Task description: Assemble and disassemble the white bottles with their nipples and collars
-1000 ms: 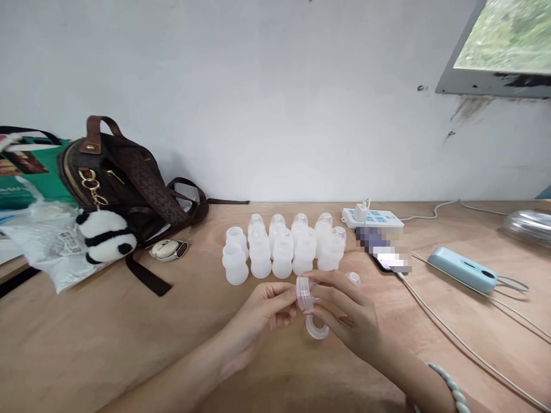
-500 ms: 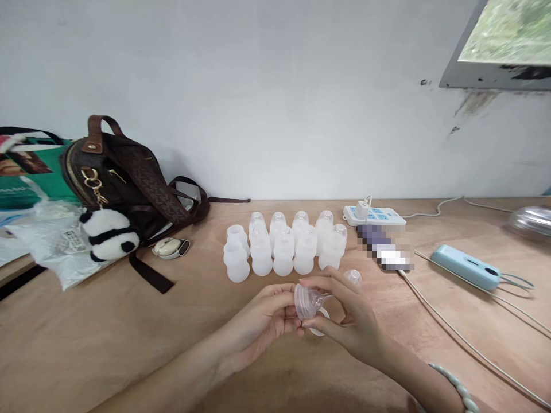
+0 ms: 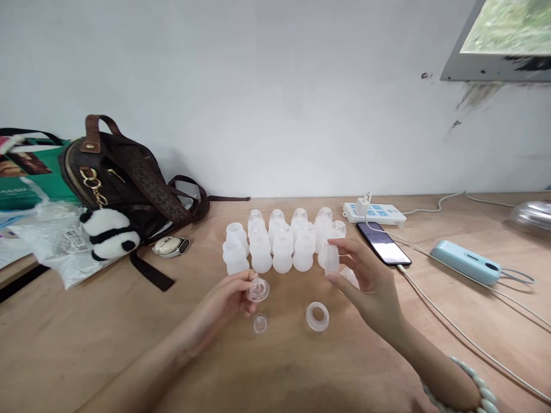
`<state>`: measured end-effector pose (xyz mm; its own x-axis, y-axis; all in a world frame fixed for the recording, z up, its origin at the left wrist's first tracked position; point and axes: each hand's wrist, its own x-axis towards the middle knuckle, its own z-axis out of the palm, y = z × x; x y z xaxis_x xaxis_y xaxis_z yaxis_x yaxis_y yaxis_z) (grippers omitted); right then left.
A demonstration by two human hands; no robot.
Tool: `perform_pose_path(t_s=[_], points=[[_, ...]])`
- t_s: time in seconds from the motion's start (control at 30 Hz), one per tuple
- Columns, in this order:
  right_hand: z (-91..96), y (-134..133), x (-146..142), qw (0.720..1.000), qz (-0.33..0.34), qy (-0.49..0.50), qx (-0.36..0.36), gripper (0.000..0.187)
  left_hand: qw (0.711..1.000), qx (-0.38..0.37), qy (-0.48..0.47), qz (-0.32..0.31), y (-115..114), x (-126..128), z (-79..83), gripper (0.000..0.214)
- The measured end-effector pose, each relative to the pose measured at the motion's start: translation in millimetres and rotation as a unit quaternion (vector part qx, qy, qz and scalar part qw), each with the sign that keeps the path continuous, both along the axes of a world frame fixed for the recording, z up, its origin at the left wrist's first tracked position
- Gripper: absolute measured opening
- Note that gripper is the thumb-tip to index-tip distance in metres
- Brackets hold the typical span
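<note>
My left hand (image 3: 226, 301) pinches a clear silicone teat (image 3: 258, 289) just above the wooden table (image 3: 86, 338). Below it a second small clear teat (image 3: 259, 324) lies on the table. My right hand (image 3: 370, 281) is raised to the right, its thumb and fingers closed on a small translucent piece (image 3: 331, 259) at the right end of the bottle rows. A translucent screw ring (image 3: 317, 316) lies flat between my hands. Several small white plastic bottles (image 3: 282, 244) stand in two rows behind. One more clear cap (image 3: 349, 276) sits under my right palm.
A brown handbag (image 3: 124, 178) with a panda charm (image 3: 107, 232) stands at the left, beside plastic bags (image 3: 51, 244) and a small beige device (image 3: 171, 246). At right lie a power strip (image 3: 374, 212), a phone (image 3: 384, 244), cables (image 3: 465, 338) and a light-blue gadget (image 3: 465, 262).
My hands, which together held one clear part over the ring, have drawn apart. The left now holds a teat lower left; the right moved up to the bottle row.
</note>
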<state>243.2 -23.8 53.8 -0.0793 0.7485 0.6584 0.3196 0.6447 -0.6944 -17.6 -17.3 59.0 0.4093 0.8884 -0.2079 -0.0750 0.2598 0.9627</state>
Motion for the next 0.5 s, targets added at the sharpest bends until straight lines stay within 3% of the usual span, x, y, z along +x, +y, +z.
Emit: perform_pose_path(t_s=[0.07, 0.13, 0.27, 0.37, 0.5], points=[[2.7, 2.5, 2.6, 0.996, 0.006, -0.09, -0.009, 0.034, 0.992, 0.034, 0.121, -0.018, 4.4, -17.3, -11.2, 0.019], [2.9, 3.2, 3.5, 0.985, 0.023, -0.169, -0.027, 0.032, 0.966, 0.1, 0.234, -0.036, 6.1, -30.8, -21.2, 0.021], [-4.4, 4.0, 3.4, 0.95, 0.035, -0.307, -0.048, 0.037, 0.879, 0.247, 0.403, -0.066, 4.4, -42.0, -32.8, 0.027], [-9.2, 6.1, 4.1, 0.904, 0.026, -0.427, -0.022, 0.04, 0.829, 0.312, 0.459, -0.067, 3.6, -41.5, -36.7, 0.026], [-6.1, 6.9, 6.6, 0.849, 0.024, -0.525, -0.05, 0.037, 0.813, 0.338, 0.471, -0.049, 3.9, -40.1, -38.2, 0.019]])
